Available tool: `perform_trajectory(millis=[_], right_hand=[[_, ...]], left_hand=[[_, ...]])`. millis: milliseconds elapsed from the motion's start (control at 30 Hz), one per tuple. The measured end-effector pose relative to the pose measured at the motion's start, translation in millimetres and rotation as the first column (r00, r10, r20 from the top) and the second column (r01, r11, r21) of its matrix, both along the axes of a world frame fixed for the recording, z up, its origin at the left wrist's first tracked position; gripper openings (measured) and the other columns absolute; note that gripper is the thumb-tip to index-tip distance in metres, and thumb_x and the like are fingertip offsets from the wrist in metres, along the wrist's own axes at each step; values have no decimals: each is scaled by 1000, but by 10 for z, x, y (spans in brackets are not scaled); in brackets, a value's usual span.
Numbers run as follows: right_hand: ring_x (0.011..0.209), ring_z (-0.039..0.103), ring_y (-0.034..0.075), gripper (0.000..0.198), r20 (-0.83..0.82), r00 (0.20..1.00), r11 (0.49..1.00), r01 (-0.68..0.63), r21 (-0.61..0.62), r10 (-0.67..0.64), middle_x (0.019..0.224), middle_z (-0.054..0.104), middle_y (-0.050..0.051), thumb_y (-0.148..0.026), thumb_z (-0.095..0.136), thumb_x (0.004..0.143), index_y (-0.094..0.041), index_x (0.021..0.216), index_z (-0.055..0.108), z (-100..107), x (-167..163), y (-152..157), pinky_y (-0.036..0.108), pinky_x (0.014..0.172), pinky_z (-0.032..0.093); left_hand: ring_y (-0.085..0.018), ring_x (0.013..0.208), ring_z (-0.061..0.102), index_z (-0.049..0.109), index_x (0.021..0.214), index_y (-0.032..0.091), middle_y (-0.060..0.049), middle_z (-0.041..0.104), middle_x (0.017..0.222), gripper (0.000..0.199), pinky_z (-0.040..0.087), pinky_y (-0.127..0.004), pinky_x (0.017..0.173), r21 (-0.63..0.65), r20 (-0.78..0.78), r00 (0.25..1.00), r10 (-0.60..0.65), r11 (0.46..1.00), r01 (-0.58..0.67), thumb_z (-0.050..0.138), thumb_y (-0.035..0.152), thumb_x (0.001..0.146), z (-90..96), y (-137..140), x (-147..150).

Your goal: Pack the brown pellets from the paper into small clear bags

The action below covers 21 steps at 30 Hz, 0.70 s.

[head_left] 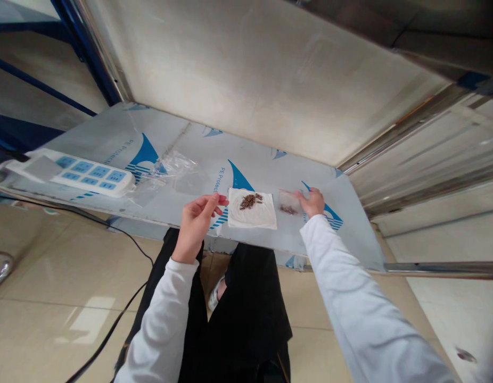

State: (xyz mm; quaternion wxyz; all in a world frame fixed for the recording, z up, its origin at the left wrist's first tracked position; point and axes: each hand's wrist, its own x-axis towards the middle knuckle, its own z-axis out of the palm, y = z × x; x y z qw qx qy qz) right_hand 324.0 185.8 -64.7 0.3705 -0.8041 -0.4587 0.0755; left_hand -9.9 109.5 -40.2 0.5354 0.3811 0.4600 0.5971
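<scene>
The left hand (196,221) hangs just left of a white tissue (254,219), thumb and forefinger drawn together; whether they pinch anything I cannot tell. A small heap of brown pieces (249,201) lies on the tissue, between the two hands. Just right of it, the fingers of the right hand (313,203) touch a clear bag (288,203) with more brown bits inside; whether they grip it is unclear. The desk (270,170) wears blue-printed film, with crumpled plastic (177,165) and a white power strip (95,173) leftward. Beyond rise a pale panel (250,80) and a blue frame (89,58).
</scene>
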Motion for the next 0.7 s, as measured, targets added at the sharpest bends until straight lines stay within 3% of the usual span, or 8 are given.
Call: perform_trajectory(millis=[100,167,200,267,300,367,500,700], right_hand=[[121,46,33,47,158,986,995,-66,70,54,124,56,23,-25,64,73,-8,117,58,-1,-300,64,51,104,29],[114,51,29,37,270,930,956,-281,82,250,119,59,19,-22,57,80,-11,115,60,-10,-743,93,47,100,35],[108,55,27,32,303,875,908,-413,65,377,115,61,17,-21,52,83,-13,113,62,-27,-1022,108,43,97,39],[104,57,22,31,300,676,728,-677,-109,673,111,65,13,-22,44,91,-14,113,64,-98,-1631,138,36,94,42],[104,58,20,29,292,609,665,-730,-156,737,111,67,10,-22,47,91,-17,111,66,-150,-1929,150,32,95,42],[112,55,21,29,294,548,612,-764,-206,783,122,64,11,-25,52,91,-16,115,66,-276,-2442,162,32,97,40],[121,47,29,27,328,534,619,-738,-269,779,130,60,13,-27,57,90,-15,112,68,-489,-2953,158,43,98,35],[112,51,28,27,381,510,620,-735,-273,771,103,73,11,-23,47,95,-18,91,74,-483,-2938,133,45,98,29]], left_hand=[[-7,54,51,67,71,13,-4,67,71,32,38,-21,54,-18,122,984,130,991,-129,65,44,79,-29,37,-127],[-5,50,46,62,67,14,0,60,65,31,34,-20,49,-30,230,937,262,965,-262,66,42,78,-24,63,-237],[-5,47,43,59,67,14,2,55,60,28,32,-19,47,-43,274,903,332,942,-333,67,40,77,-13,75,-299],[-3,42,34,55,69,16,7,44,53,24,26,-18,42,-81,327,829,453,888,-453,68,36,75,25,89,-429],[-3,41,30,53,70,17,9,40,52,24,22,-17,40,-97,335,804,491,867,-489,68,34,74,49,89,-496],[-2,38,24,45,68,19,11,34,51,30,18,-17,38,-114,334,783,524,847,-519,70,35,73,97,71,-628],[-2,35,15,37,68,21,13,24,49,41,13,-16,35,-115,368,800,473,877,-466,70,44,74,153,-11,-852],[-2,32,16,33,57,20,12,21,44,45,11,-17,33,-182,392,753,529,847,-500,64,46,77,106,-38,-998]])
